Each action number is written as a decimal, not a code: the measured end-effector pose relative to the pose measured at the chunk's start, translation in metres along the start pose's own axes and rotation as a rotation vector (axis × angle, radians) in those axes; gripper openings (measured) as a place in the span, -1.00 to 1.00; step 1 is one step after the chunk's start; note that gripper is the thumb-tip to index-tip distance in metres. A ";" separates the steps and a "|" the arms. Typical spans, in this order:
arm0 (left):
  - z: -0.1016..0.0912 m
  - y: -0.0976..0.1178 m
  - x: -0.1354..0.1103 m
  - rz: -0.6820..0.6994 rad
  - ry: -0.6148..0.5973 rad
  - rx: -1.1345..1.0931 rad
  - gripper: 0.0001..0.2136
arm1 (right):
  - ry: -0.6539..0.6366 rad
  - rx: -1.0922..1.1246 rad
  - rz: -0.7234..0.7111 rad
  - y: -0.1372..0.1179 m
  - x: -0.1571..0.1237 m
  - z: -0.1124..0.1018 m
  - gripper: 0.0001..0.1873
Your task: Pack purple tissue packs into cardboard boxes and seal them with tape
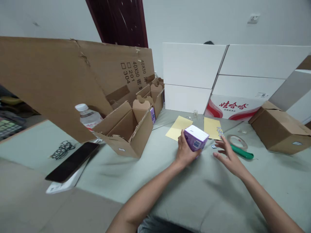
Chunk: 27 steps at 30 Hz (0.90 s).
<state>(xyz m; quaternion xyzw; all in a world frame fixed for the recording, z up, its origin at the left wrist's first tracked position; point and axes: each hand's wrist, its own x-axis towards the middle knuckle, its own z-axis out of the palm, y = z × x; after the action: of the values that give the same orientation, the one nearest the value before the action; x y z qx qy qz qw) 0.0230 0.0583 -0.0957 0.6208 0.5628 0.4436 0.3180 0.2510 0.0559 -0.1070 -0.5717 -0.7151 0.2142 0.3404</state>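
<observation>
My left hand (185, 151) grips a small purple and white box (195, 137), holding it just above the grey-green table cloth (170, 181). My right hand (227, 155) hovers a little to the right of the box with fingers spread and nothing in it. Its fingertips are close to small stickers (220, 132) lying by a yellow sheet (212, 127). A second yellow sheet (178, 127) lies behind the box. A tape dispenser with a green handle (239, 147) rests just beyond my right hand.
Open brown cartons (128, 129) stand in a row at left under a large cardboard flap (60, 84). A water bottle (87, 116), a black phone (73, 161) and a closed brown carton (279, 129) are also on the table. White boxes (218, 77) line the back.
</observation>
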 end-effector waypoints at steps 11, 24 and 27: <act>-0.153 0.008 -0.044 0.273 0.783 0.717 -0.29 | 0.081 0.318 0.201 -0.023 0.013 0.039 0.37; -0.215 0.008 -0.072 0.594 0.598 0.617 -0.96 | 0.347 0.880 0.401 -0.020 0.018 0.018 -0.47; -0.194 0.002 -0.085 0.734 0.359 0.530 -0.89 | 0.543 0.937 0.346 -0.033 0.017 -0.008 -0.49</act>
<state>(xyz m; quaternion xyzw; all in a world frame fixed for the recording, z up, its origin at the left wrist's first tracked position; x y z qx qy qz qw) -0.1498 -0.0452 -0.0315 0.7516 0.4463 0.4678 -0.1308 0.2323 0.0630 -0.0746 -0.5028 -0.3265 0.4068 0.6892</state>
